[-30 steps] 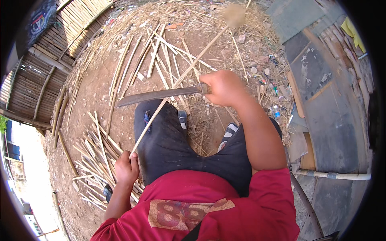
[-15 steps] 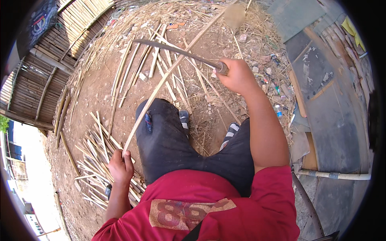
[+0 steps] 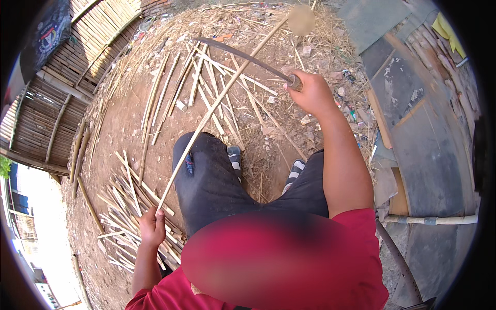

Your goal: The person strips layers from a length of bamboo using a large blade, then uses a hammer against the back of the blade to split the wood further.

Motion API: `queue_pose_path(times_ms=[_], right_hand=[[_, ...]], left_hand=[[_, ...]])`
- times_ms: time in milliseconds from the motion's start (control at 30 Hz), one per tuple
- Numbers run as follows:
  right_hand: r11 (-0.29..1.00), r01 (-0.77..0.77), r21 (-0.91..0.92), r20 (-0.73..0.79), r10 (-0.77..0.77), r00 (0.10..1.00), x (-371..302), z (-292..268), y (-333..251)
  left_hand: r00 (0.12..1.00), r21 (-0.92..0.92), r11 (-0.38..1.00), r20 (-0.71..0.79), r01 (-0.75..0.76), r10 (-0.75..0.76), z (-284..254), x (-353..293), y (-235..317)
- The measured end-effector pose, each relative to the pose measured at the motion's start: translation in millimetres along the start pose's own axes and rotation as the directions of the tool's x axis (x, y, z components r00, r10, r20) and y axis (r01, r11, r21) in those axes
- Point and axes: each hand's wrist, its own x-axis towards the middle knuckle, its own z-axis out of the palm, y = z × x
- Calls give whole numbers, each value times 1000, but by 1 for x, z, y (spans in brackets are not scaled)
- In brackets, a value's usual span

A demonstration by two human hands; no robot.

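My left hand, fingers closed, grips the near end of a long pale bamboo strip. The strip slants up past my knee toward the far side, its far end near a blurred round patch. My right hand is wrapped round the short handle of a machete, whose long, dark, slightly curved blade points to the far left. In this view the blade crosses the strip in its upper part; whether they touch I cannot tell.
A heap of split bamboo lies beside my left forearm. More loose strips are scattered on the dirt ahead, with straw and rubbish around them. Dark boards lie on the right, and a bamboo-slat wall stands on the left.
My right hand has shifted slightly right, and the machete's tip has moved right and farther away. The strip now looks narrower, and my left hand is slightly lower, still gripping it.
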Motion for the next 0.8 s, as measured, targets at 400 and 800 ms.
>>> queue_pose_path(times_ms=[400, 800], right_hand=[[969, -244, 45, -282, 246, 927, 18, -2, 83], [123, -137, 983, 75, 414, 907, 7, -12, 42]], left_hand=[[993, -44, 998, 114, 42, -37, -44, -22, -55], [984, -36, 998, 172, -41, 47, -15, -24, -68]])
